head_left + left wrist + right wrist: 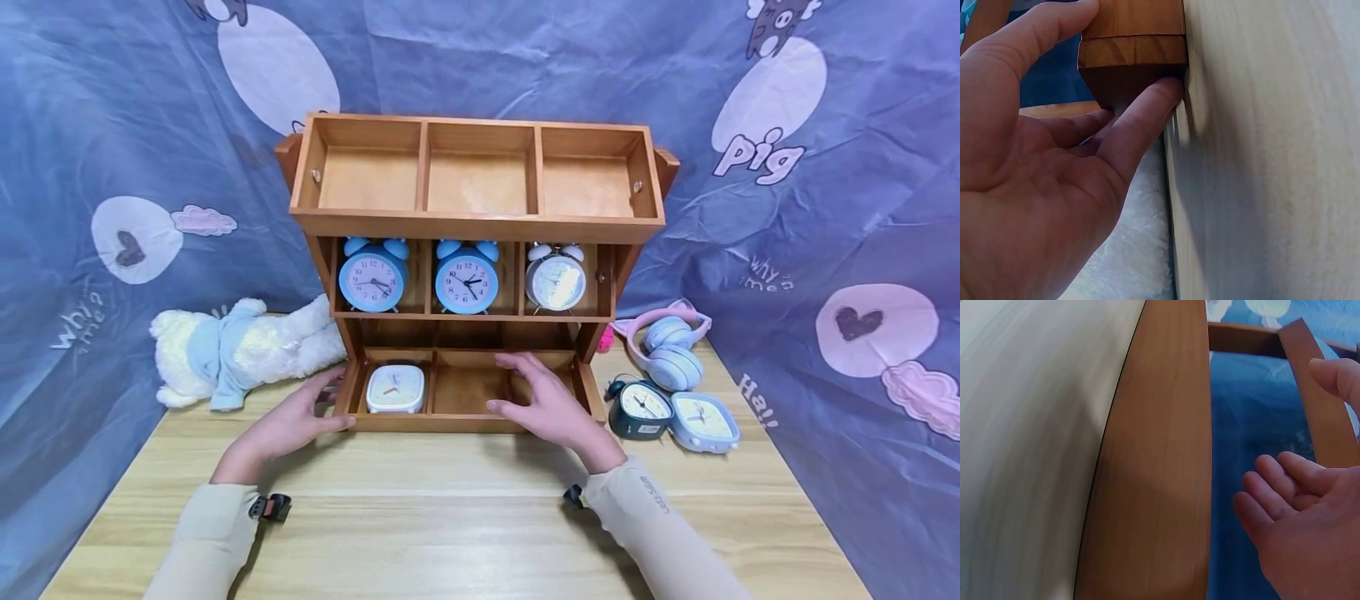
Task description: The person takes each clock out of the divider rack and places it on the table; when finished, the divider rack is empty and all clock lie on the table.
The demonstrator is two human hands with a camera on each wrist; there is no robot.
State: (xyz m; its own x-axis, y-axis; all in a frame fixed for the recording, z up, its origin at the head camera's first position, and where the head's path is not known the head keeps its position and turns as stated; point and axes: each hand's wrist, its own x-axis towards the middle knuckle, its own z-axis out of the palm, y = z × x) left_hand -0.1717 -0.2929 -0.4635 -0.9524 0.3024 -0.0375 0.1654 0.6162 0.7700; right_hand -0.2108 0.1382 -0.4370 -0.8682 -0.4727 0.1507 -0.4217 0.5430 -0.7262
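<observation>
A three-tier wooden organizer stands on the table. My left hand is at the left end of its bottom tier; in the left wrist view, the thumb and fingers hold the corner from two sides. Over the bottom tier hovers my right hand, its fingers loosely bent and nothing in them. A white square clock lies in the bottom left compartment. The middle tier holds a blue alarm clock at left, another blue alarm clock in the centre and a white alarm clock at right.
Right of the organizer sit a dark green clock, a light blue square clock and headphones. A white plush toy in a blue top lies to the left. Blue patterned cloth hangs behind the wooden table.
</observation>
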